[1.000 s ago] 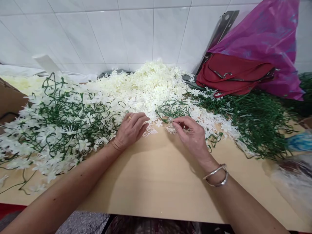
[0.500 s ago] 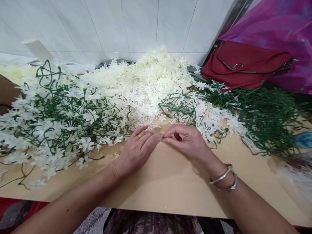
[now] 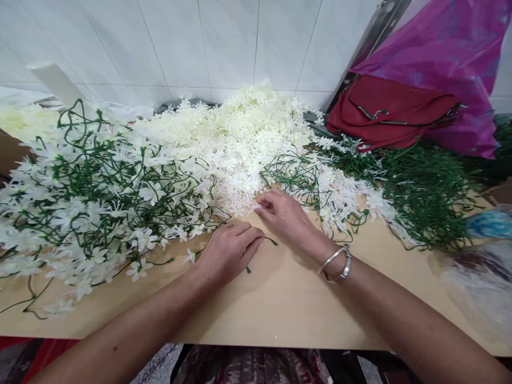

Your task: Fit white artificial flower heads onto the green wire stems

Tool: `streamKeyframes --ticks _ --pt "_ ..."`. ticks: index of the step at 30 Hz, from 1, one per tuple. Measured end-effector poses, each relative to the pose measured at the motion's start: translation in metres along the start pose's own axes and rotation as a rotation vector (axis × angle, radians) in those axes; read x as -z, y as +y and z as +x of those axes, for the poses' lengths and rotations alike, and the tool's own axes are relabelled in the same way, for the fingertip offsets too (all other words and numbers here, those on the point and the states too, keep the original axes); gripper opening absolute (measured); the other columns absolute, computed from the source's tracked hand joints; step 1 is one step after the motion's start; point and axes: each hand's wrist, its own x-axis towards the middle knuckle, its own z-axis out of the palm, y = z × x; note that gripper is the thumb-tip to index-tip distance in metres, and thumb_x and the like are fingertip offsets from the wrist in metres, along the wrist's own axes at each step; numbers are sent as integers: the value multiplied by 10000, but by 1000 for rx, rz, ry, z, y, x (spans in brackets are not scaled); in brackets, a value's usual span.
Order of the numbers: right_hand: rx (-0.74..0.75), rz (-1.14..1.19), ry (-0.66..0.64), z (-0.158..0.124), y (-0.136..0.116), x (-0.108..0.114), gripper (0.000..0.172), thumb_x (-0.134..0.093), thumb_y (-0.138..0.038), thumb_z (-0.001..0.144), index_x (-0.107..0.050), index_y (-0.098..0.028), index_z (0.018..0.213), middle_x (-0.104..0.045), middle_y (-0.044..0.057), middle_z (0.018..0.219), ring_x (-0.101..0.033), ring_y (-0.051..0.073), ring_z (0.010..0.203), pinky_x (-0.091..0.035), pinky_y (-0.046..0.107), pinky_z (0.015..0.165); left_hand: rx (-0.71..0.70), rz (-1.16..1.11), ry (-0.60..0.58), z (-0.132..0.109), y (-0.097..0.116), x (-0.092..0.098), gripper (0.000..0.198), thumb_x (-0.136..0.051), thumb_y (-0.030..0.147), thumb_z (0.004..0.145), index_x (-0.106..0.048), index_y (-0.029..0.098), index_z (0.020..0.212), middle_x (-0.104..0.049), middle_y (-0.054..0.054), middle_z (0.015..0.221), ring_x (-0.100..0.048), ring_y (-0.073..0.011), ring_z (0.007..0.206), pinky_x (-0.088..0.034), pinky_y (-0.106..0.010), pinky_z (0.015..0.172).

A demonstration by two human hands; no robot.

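My left hand (image 3: 231,246) is closed around a green artificial flower stem (image 3: 271,240), whose dark tips stick out past the thumb and below the fingers. Up and to the right, my right hand (image 3: 282,213) pinches at the front edge of a heap of white stamen pieces (image 3: 240,186); its fingertips are on thin white strands. Behind them rises a mound of loose cream petals (image 3: 256,122). Left of my hands lies a large pile of white flowers on green stems (image 3: 108,197). Just beyond my right hand is a small tangle of green stems (image 3: 294,170).
A big bunch of green stems (image 3: 424,197) lies at the right, below a red handbag (image 3: 396,109) and a purple plastic bag (image 3: 444,58). A clear plastic bag (image 3: 480,282) sits on the wooden table (image 3: 276,309) near its right edge. The tiled wall (image 3: 228,42) stands behind.
My hands have moved apart. The right has gone forward to the white stamen heap; the left has drawn back slightly, fingers curled, with green stem ends now showing.
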Motion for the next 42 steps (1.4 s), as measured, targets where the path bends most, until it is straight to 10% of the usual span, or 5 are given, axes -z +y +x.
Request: streamKeyframes --ticks 14,24,42 --pt "-113 446 252 -21 20 21 103 -769 -232 829 -710 -195 905 -671 6 850 -603 150 730 -487 292 687 -58 76 1 11 2 -13 206 -539 249 1062 -687 189 932 -718 -39 902 -627 -194 852 -509 -348 840" --pt "-217 812 156 -23 19 23 244 -802 -369 850 -705 -214 1011 -769 23 899 -753 174 817 -601 334 809 480 -549 209 8 0 -11 205 -559 267 1039 -630 204 1221 -711 -27 927 -709 -143 776 -557 -274 744" --pt "-184 759 19 -36 -9 5 118 -753 -260 888 -757 -209 995 -727 16 835 -672 146 760 -564 298 717 659 -923 245 18 3 -7 184 -614 391 1001 -628 209 974 -592 -4 828 -532 -142 741 -444 -254 666"
